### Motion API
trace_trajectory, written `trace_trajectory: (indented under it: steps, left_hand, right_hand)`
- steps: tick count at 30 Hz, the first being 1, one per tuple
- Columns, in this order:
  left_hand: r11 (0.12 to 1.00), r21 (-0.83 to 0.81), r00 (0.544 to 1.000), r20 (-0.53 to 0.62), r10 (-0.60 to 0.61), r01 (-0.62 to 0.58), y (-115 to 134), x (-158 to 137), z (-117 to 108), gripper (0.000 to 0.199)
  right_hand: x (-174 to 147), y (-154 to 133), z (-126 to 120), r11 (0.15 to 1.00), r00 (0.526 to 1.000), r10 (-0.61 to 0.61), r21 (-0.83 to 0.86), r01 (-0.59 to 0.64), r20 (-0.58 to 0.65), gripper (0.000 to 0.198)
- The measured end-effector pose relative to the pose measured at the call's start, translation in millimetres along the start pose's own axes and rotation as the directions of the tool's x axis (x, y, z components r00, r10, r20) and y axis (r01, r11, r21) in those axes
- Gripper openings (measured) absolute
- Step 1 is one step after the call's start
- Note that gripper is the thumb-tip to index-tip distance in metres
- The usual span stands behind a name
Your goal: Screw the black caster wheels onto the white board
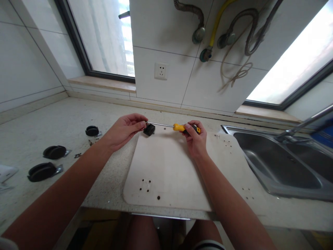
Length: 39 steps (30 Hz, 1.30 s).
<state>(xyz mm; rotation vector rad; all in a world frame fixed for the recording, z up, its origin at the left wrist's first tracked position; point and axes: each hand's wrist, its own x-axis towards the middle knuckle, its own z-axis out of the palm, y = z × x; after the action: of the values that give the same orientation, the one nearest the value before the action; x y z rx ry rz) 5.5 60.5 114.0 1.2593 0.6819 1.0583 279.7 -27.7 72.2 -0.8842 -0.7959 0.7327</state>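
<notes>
My right hand (194, 137) grips the yellow and black handle of a screwdriver (179, 127). Its metal shaft lies nearly level and points left. At the tip, the thumb and fingers of my left hand (130, 129) are pinched together; what they hold is too small to make out. Just below the tip, a black caster wheel (149, 130) rests at the far left corner of a white board (169, 163) with rounded corners. A group of small holes (145, 185) marks the board's near left corner, and similar holes show at its right corners.
Several loose casters lie on the speckled counter at left, one of them a black caster (54, 152) with a metal plate. Small dark screws (77, 155) are scattered near my left forearm. A steel sink (275, 159) is at right. A wall socket (161, 71) and hoses are behind.
</notes>
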Motion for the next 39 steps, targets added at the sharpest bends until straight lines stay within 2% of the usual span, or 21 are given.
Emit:
trace_trajectory:
  steps: [5, 9, 12, 15, 18, 25, 28, 30, 32, 34, 36, 39]
  left_hand:
    - [1.0, 0.007, 1.0, -0.018, -0.015, 0.015, -0.9, -0.5, 0.7, 0.052]
    - [0.999, 0.039, 0.999, -0.042, 0.025, -0.023, -0.8, -0.5, 1.1, 0.051]
    - [0.979, 0.186, 0.992, -0.068, 0.103, -0.089, 2.1, -1.2, 1.1, 0.044]
    - [0.917, 0.371, 0.981, -0.056, 0.183, -0.15, 5.0, -1.9, -0.4, 0.033]
    - [0.869, 0.453, 0.97, -0.038, 0.24, -0.198, 3.9, -2.1, -1.5, 0.029]
    - [0.853, 0.456, 0.949, -0.054, 0.311, -0.254, -3.6, -4.2, 3.0, 0.03]
    - [0.851, 0.444, 0.946, -0.023, 0.323, -0.28, -5.8, -3.6, 5.8, 0.031]
    - [0.842, 0.432, 0.93, -0.02, 0.367, -0.323, -11.2, -3.0, 8.7, 0.04]
    - [0.792, 0.49, 0.902, -0.028, 0.431, -0.364, -21.4, -3.3, 11.9, 0.057]
    - [0.7, 0.604, 0.877, -0.005, 0.481, -0.38, -35.3, -4.7, 14.6, 0.069]
    - [0.614, 0.685, 0.866, 0.05, 0.497, -0.392, -50.1, -6.3, 16.1, 0.068]
    - [0.561, 0.706, 0.844, 0.098, 0.527, -0.432, -66.9, -8.0, 17.0, 0.055]
  right_hand:
    - [0.5, 0.8, -0.6, 1.0, 1.0, -0.024, -0.016, 0.024, 0.001, 0.054]
    - [0.6, 2.7, -1.3, 0.997, 0.998, -0.061, -0.036, 0.062, 0.005, 0.053]
    - [0.5, 3.0, -3.2, 0.991, 0.993, -0.117, -0.063, 0.117, 0.006, 0.055]
    - [1.0, 1.1, -7.2, 0.98, 0.985, -0.17, -0.098, 0.173, 0.04, 0.059]
    - [2.0, -1.4, -11.6, 0.971, 0.978, -0.19, -0.129, 0.2, 0.088, 0.062]
    - [1.2, -1.5, -11.8, 0.982, 0.992, -0.113, -0.147, 0.121, 0.063, 0.054]
    - [3.2, 1.1, -10.8, 0.987, 0.996, -0.082, -0.133, 0.087, 0.042, 0.058]
    - [7.9, 4.4, -12.8, 0.99, 0.996, -0.086, -0.109, 0.086, 0.004, 0.064]
    - [14.5, 8.7, -17.9, 0.99, 0.992, -0.111, -0.091, 0.106, -0.057, 0.068]
    - [21.1, 13.0, -25.2, 0.986, 0.981, -0.148, -0.092, 0.138, -0.122, 0.066]
    - [25.5, 16.1, -32.2, 0.978, 0.967, -0.189, -0.115, 0.171, -0.168, 0.053]
    - [28.3, 14.1, -34.9, 0.956, 0.94, -0.267, -0.178, 0.231, -0.214, 0.032]
